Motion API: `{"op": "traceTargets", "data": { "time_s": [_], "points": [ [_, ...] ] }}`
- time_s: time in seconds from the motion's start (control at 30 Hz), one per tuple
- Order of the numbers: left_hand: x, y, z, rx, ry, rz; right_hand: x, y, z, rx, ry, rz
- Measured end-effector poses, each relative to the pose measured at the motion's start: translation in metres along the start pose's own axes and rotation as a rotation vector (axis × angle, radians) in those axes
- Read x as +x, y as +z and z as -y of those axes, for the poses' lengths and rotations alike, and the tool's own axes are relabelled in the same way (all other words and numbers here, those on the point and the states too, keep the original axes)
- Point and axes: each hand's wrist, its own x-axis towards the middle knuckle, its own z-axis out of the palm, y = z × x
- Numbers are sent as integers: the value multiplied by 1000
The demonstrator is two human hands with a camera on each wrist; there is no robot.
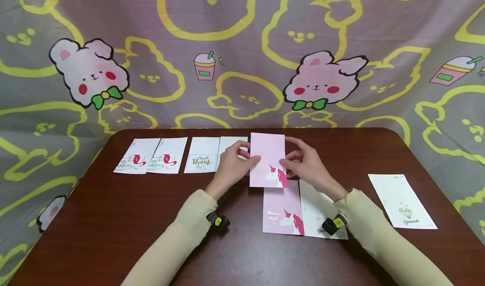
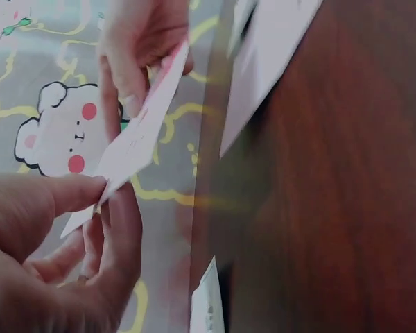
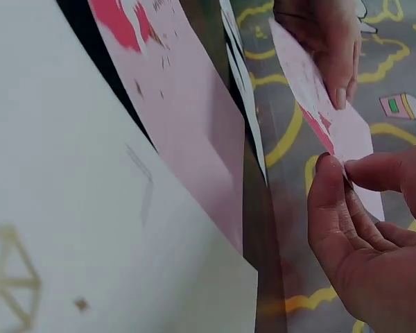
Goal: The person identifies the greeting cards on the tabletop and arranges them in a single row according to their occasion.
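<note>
A pink card with a unicorn (image 1: 267,151) is held up above the table between both hands. My left hand (image 1: 235,164) pinches its left edge, thumb on the front. My right hand (image 1: 311,166) pinches the opposite edge the same way. The left wrist view shows the raised card (image 2: 142,139) tilted and nearly edge-on. Just below it, a second pink unicorn card (image 1: 282,208) lies on the table. Beside that lies a white card with a diamond print (image 1: 314,201), partly covered by my right forearm and wrist camera.
Two flamingo cards (image 1: 166,157) lie side by side at the back left of the brown table (image 1: 151,218). Next to them are a "Thank you" card (image 1: 201,155) and a white card (image 1: 231,142) partly behind my left hand. Another diamond card (image 1: 401,199) lies at right.
</note>
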Motion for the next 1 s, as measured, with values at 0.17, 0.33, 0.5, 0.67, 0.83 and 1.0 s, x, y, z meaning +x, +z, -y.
{"op": "traceTargets", "data": {
  "time_s": [0.17, 0.33, 0.5, 0.67, 0.83, 1.0],
  "points": [
    [15, 7, -2, 42, -6, -60, 10, -5, -5, -16, 4, -44],
    [28, 12, -5, 116, -18, -52, 20, -8, -11, -55, 1, -76],
    [37, 15, -3, 224, -12, -49, 33, -9, -15, -123, -13, -77],
    [42, 16, 0, 299, -7, -23, 46, -6, -15, -255, -32, -40],
    [46, 15, 1, 365, 1, 24, 54, -2, -12, -369, -58, 15],
    [50, 16, 2, 452, 39, 62, 59, 2, -10, -463, -71, 53]
  ]
}}
